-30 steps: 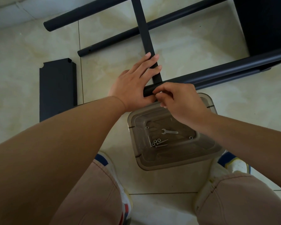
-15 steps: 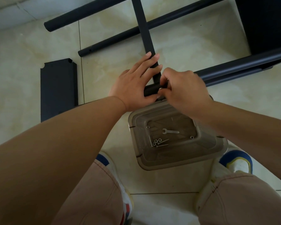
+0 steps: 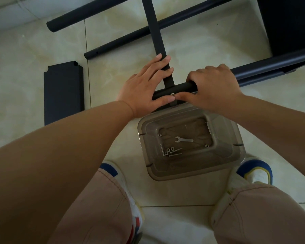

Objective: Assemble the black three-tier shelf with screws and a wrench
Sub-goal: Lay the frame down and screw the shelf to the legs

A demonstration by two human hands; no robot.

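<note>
The left hand [image 3: 144, 87] lies flat, fingers straight, on the black crossbar [image 3: 156, 37] where it meets the black tube [image 3: 176, 89], and its thumb touches the tube beside a small screw [image 3: 173, 94]. The right hand [image 3: 213, 85] grips the same tube, fingers curled over it, thumb stretched to the screw. Just below, a clear plastic box [image 3: 224, 138] stands on the floor [image 3: 113, 41] between the shoes; inside it lie the wrench [image 3: 183, 139] and loose screws and nuts [image 3: 171, 151]. A black shelf panel [image 3: 63, 93] lies flat on the floor, well apart on the left. Two more black tubes [image 3: 116, 44] lie beyond the hands
</note>
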